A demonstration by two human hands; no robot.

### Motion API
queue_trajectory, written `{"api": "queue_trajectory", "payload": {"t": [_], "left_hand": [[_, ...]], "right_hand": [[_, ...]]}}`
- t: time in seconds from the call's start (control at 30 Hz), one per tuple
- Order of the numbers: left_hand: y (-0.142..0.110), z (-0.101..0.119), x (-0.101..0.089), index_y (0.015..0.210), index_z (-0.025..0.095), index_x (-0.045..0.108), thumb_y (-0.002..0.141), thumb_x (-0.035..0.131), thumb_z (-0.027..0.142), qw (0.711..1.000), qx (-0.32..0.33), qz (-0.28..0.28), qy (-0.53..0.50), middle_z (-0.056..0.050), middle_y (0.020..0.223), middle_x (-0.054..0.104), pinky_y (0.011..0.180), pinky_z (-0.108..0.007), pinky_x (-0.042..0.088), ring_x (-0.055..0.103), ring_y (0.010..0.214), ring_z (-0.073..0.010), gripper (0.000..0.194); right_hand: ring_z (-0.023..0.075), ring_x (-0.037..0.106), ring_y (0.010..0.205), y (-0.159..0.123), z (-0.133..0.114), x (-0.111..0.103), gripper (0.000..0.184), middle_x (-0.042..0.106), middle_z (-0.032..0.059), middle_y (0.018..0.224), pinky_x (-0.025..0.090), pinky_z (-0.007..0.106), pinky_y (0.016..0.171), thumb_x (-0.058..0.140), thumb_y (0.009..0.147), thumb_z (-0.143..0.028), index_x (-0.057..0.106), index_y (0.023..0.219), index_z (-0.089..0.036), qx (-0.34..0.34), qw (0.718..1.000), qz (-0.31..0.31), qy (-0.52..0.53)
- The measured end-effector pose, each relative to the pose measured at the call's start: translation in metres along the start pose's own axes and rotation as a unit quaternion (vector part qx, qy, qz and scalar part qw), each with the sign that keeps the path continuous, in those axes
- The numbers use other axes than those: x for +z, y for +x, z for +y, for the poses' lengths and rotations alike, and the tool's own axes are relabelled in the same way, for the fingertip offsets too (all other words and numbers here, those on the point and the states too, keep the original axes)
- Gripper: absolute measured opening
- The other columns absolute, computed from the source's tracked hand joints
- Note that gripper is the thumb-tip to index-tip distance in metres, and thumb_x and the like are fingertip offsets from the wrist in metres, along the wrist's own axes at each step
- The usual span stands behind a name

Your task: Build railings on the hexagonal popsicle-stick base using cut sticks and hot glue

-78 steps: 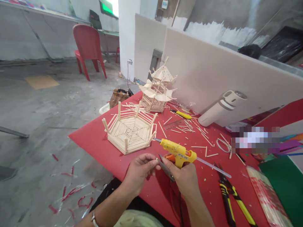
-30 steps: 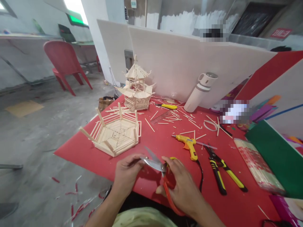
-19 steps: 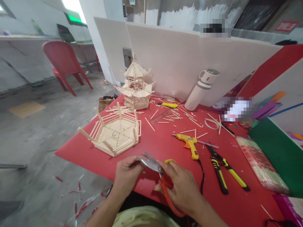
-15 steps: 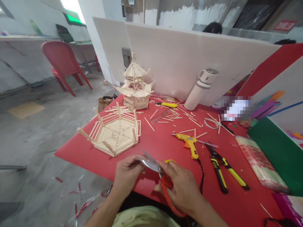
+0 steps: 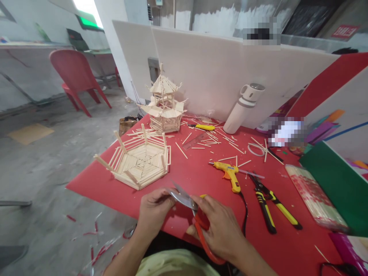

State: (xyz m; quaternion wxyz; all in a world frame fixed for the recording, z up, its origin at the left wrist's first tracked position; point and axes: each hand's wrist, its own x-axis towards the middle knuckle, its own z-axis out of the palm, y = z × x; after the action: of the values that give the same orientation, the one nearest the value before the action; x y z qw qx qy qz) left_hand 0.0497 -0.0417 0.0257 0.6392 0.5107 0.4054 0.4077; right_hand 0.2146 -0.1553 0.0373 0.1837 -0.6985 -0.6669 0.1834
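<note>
My right hand (image 5: pixel 222 226) is closed on the orange handles of a pair of scissors (image 5: pixel 184 198), whose metal blades point to the left and stand a little apart. My left hand (image 5: pixel 153 211) is pinched at the blade tips; whatever its fingers hold is hidden or too small to name. Beyond the hands, on the red tabletop (image 5: pixel 184 176), sits a six-sided base of wooden sticks (image 5: pixel 140 165) with upright posts at its corners. Farther back stands a small pagoda of the same sticks (image 5: pixel 165 105).
A yellow glue gun (image 5: pixel 230 174) and black-yellow pliers (image 5: pixel 268 207) lie to the right, near a bag of sticks (image 5: pixel 316 195). Loose sticks (image 5: pixel 207 142), a yellow utility knife (image 5: pixel 204 127) and a white flask (image 5: pixel 243 109) are farther back, before a white partition (image 5: pixel 201 69).
</note>
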Motion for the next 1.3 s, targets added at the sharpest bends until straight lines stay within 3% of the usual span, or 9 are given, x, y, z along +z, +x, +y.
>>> {"api": "queue_trajectory", "payload": {"t": [0.27,0.5,0.83,1.3], "left_hand": [[0.001,-0.007,-0.005,0.068,0.019,0.076,0.071,0.074,0.021,0.999,0.027,-0.019,0.037,0.000,0.060,0.068,0.055,-0.022,0.049,0.058,0.055,-0.0131,0.005],[0.000,0.004,-0.001,0.063,0.020,0.077,0.070,0.073,0.020,0.996,0.047,-0.023,0.074,-0.002,0.058,0.069,0.055,-0.024,0.051,0.061,0.055,-0.0162,0.007],[0.001,0.001,-0.004,0.066,0.021,0.078,0.067,0.071,0.013,0.997,0.045,-0.027,0.050,-0.001,0.066,0.073,0.062,-0.023,0.053,0.064,0.062,-0.0154,0.010],[0.001,0.005,-0.007,0.070,0.020,0.077,0.076,0.069,0.016,0.989,0.075,-0.073,0.101,-0.002,0.068,0.072,0.062,-0.023,0.052,0.064,0.062,-0.0162,0.011]], "right_hand": [[0.0273,0.063,0.093,0.000,0.000,0.003,0.053,0.063,0.0100,0.105,0.051,0.042,0.080,0.059,0.088,-0.046,0.050,0.135,-0.022,0.014,1.000,-0.016,0.015],[0.0217,0.064,0.082,-0.001,0.005,0.007,0.049,0.067,0.0084,0.097,0.051,0.033,0.075,0.058,0.090,-0.042,0.052,0.133,-0.019,-0.009,0.996,-0.002,0.086],[0.0274,0.061,0.100,-0.003,0.004,0.007,0.060,0.060,0.0122,0.116,0.051,0.040,0.083,0.065,0.083,-0.043,0.049,0.136,-0.023,0.016,1.000,-0.010,0.020],[0.0221,0.064,0.094,-0.003,-0.001,-0.005,0.050,0.066,0.0045,0.109,0.048,0.034,0.086,0.065,0.084,-0.040,0.052,0.130,-0.027,0.032,0.991,-0.038,0.127]]}}
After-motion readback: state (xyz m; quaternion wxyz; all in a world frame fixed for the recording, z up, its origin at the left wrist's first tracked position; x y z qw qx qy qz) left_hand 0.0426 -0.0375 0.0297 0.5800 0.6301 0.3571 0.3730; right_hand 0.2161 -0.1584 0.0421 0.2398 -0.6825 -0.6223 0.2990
